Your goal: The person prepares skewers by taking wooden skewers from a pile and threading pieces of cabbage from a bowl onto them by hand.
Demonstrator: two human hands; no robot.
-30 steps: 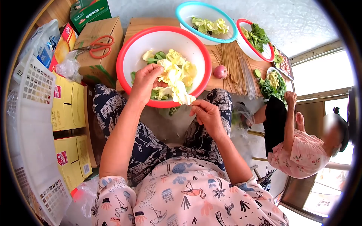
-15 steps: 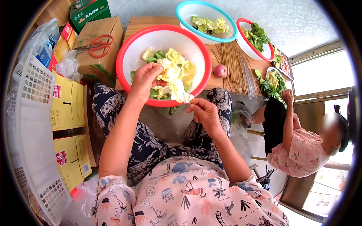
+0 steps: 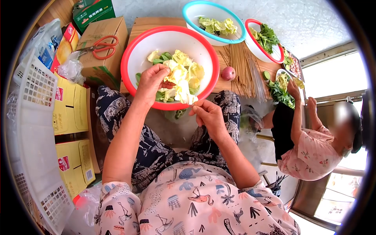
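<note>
Hands: two. My left hand is closed at the fingertips, gripping a pale yellow leaf above the large red-rimmed basin. The leaf's lower end crosses the near rim. My right hand is positioned just outside that rim, thumb and index finger pinched together at the leaf's lower end; whatever lies between them is too small to tell.

Basins: three. The large one is in front of me; a blue-rimmed basin and a smaller red-rimmed basin stand beyond it to the right, both containing leaves. Round red onion: one, on the wooden table, just right of the large basin. Thin sticks: one spread, too dense to count. Scissors: one pair, on one cardboard box. Yellow cartons: two, stacked at left beside a white plastic basket. Green box: one, behind the cardboard box.

Obstructions: my left hand covers part of the large basin's contents; overlapping leaves prevent a count. At right, a co-worker has one hand raised near a plate of greens.
</note>
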